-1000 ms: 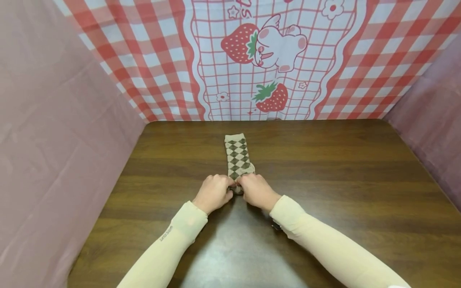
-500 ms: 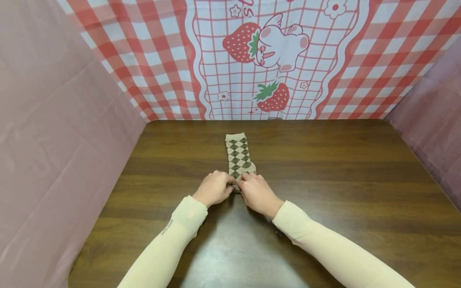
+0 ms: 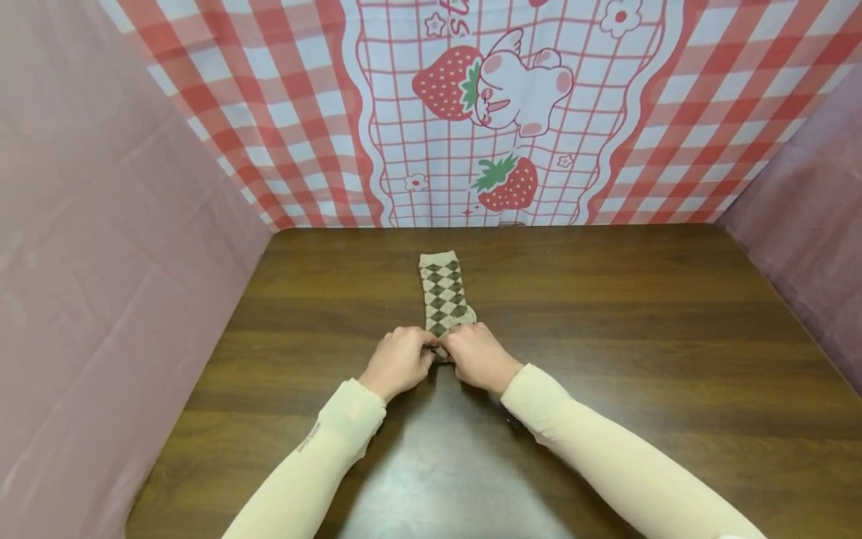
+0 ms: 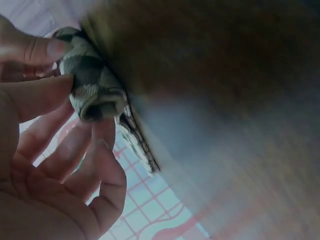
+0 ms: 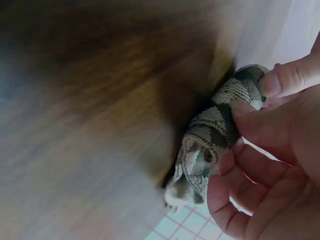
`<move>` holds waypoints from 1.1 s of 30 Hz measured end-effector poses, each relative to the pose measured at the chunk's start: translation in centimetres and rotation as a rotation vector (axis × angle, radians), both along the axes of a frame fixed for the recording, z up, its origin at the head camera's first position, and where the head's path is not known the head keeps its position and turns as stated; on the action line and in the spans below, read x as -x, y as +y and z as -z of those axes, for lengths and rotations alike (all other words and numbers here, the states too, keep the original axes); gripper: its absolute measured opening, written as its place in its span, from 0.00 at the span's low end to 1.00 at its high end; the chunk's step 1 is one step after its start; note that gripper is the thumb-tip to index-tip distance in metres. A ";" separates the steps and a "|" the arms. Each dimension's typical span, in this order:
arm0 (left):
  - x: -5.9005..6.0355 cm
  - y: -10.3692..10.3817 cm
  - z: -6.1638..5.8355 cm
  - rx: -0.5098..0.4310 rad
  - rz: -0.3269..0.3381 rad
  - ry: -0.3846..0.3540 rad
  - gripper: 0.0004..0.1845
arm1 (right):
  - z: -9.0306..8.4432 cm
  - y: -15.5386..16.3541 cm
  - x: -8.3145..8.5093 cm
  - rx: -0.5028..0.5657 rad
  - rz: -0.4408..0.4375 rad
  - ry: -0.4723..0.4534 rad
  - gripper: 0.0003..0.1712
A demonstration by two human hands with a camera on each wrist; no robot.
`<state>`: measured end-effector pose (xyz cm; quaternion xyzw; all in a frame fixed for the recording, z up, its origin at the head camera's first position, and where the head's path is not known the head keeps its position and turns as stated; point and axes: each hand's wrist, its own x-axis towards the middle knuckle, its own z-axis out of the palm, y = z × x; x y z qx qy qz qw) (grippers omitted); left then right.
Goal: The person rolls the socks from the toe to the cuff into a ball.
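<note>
A beige sock with dark green diamonds (image 3: 443,288) lies on the wooden table, cuff toward the back and heel bulging to the right. Its near end is rolled into a small tube, seen end-on in the left wrist view as a rolled sock (image 4: 92,75). My left hand (image 3: 399,361) pinches the left side of that roll between thumb and fingers. On its right side, my right hand (image 3: 481,358) pinches the same rolled sock (image 5: 220,120). The two hands nearly meet and cover much of the roll in the head view.
The brown wooden table (image 3: 606,314) extends to both sides. A red-and-white checked cloth with strawberries (image 3: 310,112) hangs behind its back edge. Pink cloth (image 3: 121,247) hangs at the left, and more pink cloth (image 3: 808,202) at the right.
Both hands stay at the sock's near end with only small finger shifts. The roll looks slightly less visible between them than one second ago. The flat part of the sock lies much as before.
</note>
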<state>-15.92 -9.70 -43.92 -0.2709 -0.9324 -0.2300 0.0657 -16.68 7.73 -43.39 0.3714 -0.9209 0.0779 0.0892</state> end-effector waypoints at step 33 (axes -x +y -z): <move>-0.8 1.0 -0.7 0.129 -0.040 0.065 0.07 | -1.7 0.5 -0.7 0.040 -0.035 -0.080 0.08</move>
